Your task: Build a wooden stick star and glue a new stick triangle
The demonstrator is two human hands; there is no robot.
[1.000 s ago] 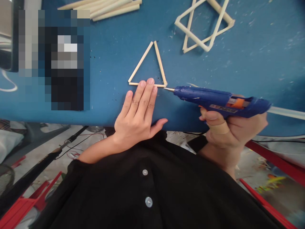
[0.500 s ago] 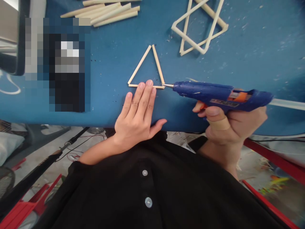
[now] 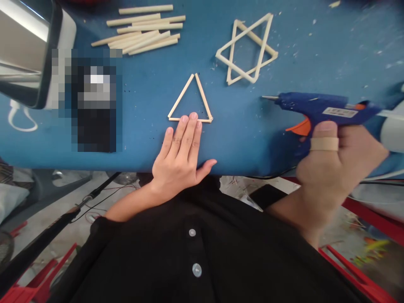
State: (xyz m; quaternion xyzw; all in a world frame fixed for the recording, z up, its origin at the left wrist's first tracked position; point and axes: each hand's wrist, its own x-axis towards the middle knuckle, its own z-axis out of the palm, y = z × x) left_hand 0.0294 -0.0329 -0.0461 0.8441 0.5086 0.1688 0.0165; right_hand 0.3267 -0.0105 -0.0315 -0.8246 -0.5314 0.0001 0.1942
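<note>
A person in a black shirt point(image 3: 158, 261) works at a blue surface point(image 3: 139, 139), the left hand point(image 3: 175, 158) spread palm down, its middle fingers point(image 3: 188, 135) laid together across the base stick point(image 3: 205, 120) of a small wooden triangle point(image 3: 203, 97). The triangle lies flat before the person, its two upper ends just apart at the peak; at the lower right corner the sticks meet. The right hand point(image 3: 334, 164), a tan band point(image 3: 324, 144) around its thumb, is wrapped about the grip of a blue glue gun point(image 3: 312, 105), whose metal nozzle point(image 3: 269, 97) points left, above the surface and well apart from the triangle; whether a finger touches the orange trigger point(image 3: 299, 126) cannot be told. Beyond, to the right of the triangle, rests a six-pointed star point(image 3: 235, 67) of sticks. Loose sticks point(image 3: 150, 28) lie in a heap at the upper left, near a dark object point(image 3: 96, 130) obscured by pixelation.
</note>
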